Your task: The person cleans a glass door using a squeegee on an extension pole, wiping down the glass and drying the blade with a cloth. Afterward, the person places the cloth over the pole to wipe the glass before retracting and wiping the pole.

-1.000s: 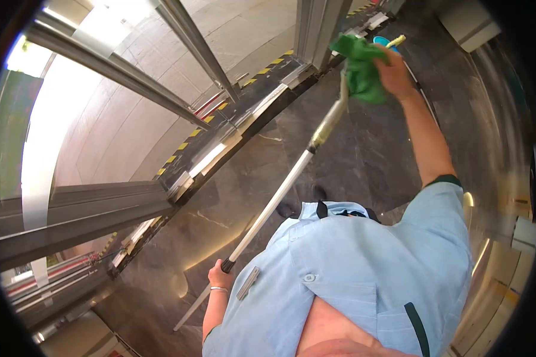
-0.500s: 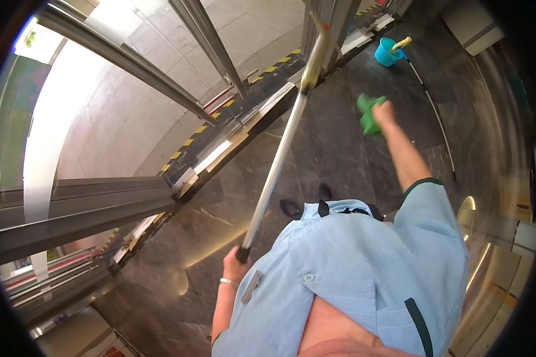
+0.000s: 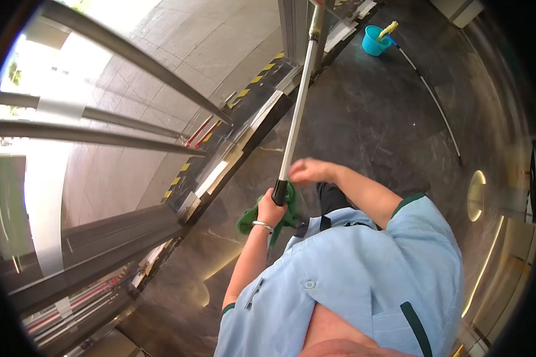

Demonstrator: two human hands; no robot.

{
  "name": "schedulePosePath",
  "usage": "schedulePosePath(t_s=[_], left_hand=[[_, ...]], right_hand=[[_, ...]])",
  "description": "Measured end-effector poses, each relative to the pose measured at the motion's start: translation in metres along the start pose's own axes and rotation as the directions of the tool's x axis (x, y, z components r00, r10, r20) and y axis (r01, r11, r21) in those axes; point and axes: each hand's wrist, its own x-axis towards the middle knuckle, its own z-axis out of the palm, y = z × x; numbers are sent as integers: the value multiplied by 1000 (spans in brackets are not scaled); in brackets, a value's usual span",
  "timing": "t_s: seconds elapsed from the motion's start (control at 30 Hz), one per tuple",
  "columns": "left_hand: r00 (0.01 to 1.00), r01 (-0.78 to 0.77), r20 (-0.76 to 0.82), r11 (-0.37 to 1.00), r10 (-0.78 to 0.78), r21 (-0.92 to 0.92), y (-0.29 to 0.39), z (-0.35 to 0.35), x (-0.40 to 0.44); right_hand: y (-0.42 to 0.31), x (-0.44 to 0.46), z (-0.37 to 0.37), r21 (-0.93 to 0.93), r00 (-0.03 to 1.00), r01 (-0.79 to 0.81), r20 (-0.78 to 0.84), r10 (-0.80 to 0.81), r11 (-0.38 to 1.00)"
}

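My left hand (image 3: 271, 208) is closed round the black grip of a long silver extension pole (image 3: 298, 110), with a green cloth (image 3: 250, 219) bunched under and beside it. The pole slants up and away toward the glass frontage, and its far end leaves the top of the view. Just right of the pole, above the grip, is my right hand (image 3: 308, 171), slightly blurred, with its fingers loosely apart and nothing visible in them. Whether its fingertips touch the pole I cannot tell.
A turquoise bucket (image 3: 373, 41) with a yellow fluffy head in it stands on the dark floor, its thin pole (image 3: 426, 89) extending from it. Metal door frames (image 3: 101, 235) and glass run along the left, above a sill with yellow-black striped tape (image 3: 244, 93).
My right hand has swung from the far right in to the pole. The green cloth has passed from it to my left hand, which has moved up and right with the pole.
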Motion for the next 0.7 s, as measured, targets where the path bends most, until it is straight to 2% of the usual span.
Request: schedulePosePath(t_s=[0.03,0.07,0.1,0.13,0.17,0.2,0.23,0.3,0.33,0.37,0.43,0.47,0.53,0.7], left_hand=[[993,101,-89,973,-84,207,12,-1,12],[983,182,-62,958,-172,222,14,0,27],[982,188,-59,955,-180,228,15,4,37],[975,220,-98,926,-199,307,15,6,49],[967,252,-139,890,-215,380,17,9,64],[963,264,-164,881,-216,392,18,12,76],[962,269,-157,877,-224,399,19,11,88],[966,198,-235,887,-105,416,22,6,120],[971,214,-184,888,-150,407,23,-2,136],[951,291,-200,901,-236,321,27,-8,148],[918,382,-212,887,-334,259,28,-16,162],[918,385,-206,888,-339,252,23,-15,168],[893,440,-276,821,-356,364,15,-11,178],[867,472,-343,818,-363,329,-3,13,204]], right_hand=[[-14,0,-18,-10,935,103,-342,-100,995],[-3,20,-67,114,928,293,-274,-254,949],[-10,38,-100,589,896,403,-409,-171,701],[-42,45,-123,540,795,488,-599,-94,685],[-51,64,-156,494,719,572,-686,-110,655],[-64,81,-181,574,674,614,-739,20,542],[-60,102,-204,584,676,610,-736,32,536],[-47,144,-245,556,594,658,-798,104,508],[-54,155,-255,614,617,658,-771,155,437],[-50,167,-266,661,655,642,-736,171,388],[-45,189,-284,655,636,645,-746,197,395],[-42,198,-292,671,654,637,-731,194,378],[-34,214,-305,717,689,604,-689,225,347],[-7,247,-325,759,733,564,-642,226,326]])
